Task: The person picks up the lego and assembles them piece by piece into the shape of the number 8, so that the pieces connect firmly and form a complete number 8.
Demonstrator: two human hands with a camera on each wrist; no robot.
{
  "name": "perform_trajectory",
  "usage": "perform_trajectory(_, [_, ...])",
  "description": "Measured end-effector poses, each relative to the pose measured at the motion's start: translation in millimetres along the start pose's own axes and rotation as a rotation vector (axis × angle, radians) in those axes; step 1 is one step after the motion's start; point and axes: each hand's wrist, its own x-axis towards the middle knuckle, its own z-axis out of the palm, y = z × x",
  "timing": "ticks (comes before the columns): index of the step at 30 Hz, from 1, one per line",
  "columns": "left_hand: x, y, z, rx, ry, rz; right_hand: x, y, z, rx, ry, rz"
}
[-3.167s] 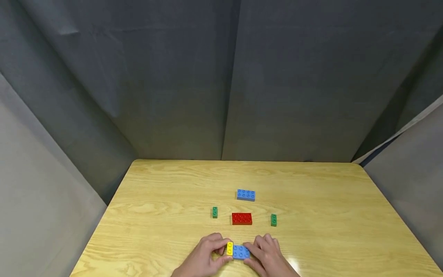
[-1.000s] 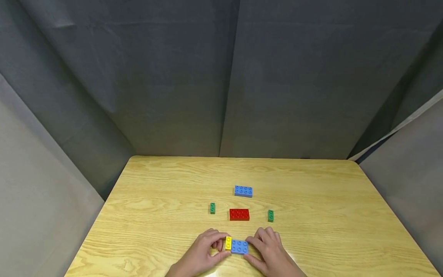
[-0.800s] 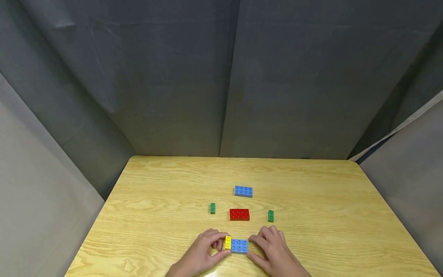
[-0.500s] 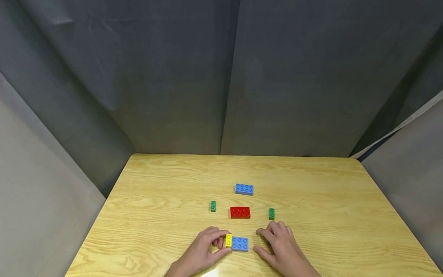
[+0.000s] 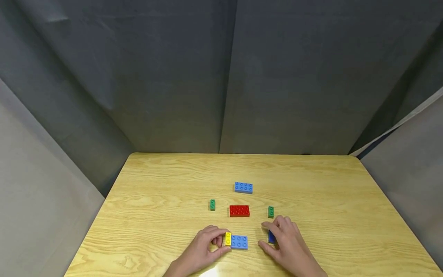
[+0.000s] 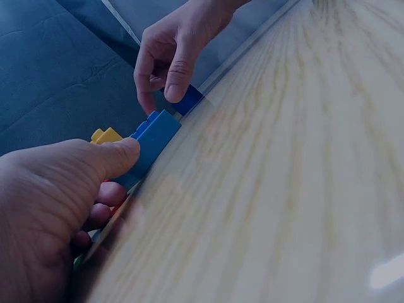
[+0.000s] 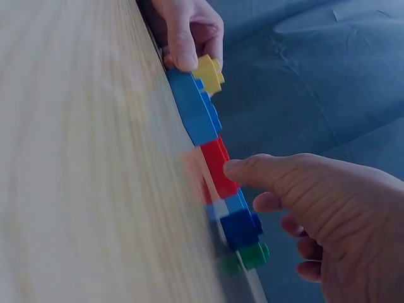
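My left hand (image 5: 200, 250) pinches the near end of a light blue toy brick (image 5: 239, 242) at its left, between thumb and forefinger. A small yellow brick (image 5: 228, 239) sits on top of that left end, as the left wrist view also shows. My right hand (image 5: 288, 246) is to the right, its thumb and forefinger spread apart around a dark blue brick (image 5: 271, 236), which the hand partly covers. In the right wrist view a gap appears between the thumb and the dark blue brick (image 7: 242, 230). Both bricks rest on the table.
Behind the hands lies a red brick (image 5: 239, 211), with one green brick (image 5: 212, 205) to its left and another green brick (image 5: 271, 212) to its right. Farther back is a second light blue brick (image 5: 243, 187). Grey curtains (image 5: 166, 77) surround the wooden table (image 5: 155, 215).
My right hand has let go of the light blue brick's right end and moved right, around the dark blue brick, which now shows. My left hand keeps its pinch.
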Motion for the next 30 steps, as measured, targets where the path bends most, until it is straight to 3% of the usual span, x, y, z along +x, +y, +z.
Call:
perform_trajectory(4, [0.3,-0.5,0.5,0.008,0.011,0.005,1.5,5,-4,-0.025,-0.031,0.033])
perform_trajectory(11, [-0.1,-0.2,1.1,0.026,0.017,0.002,-0.6,10,-6,-0.042,-0.013,0.015])
perform_trajectory(21, [-0.3,1.1,0.2,0.012,0.006,0.001,-4.2,11,-6,-0.058,-0.064,0.026])
perform_trajectory(30, [-0.5,0.8,0.8,0.012,0.003,-0.01,-4.4,13,-7,-0.05,-0.046,0.03])
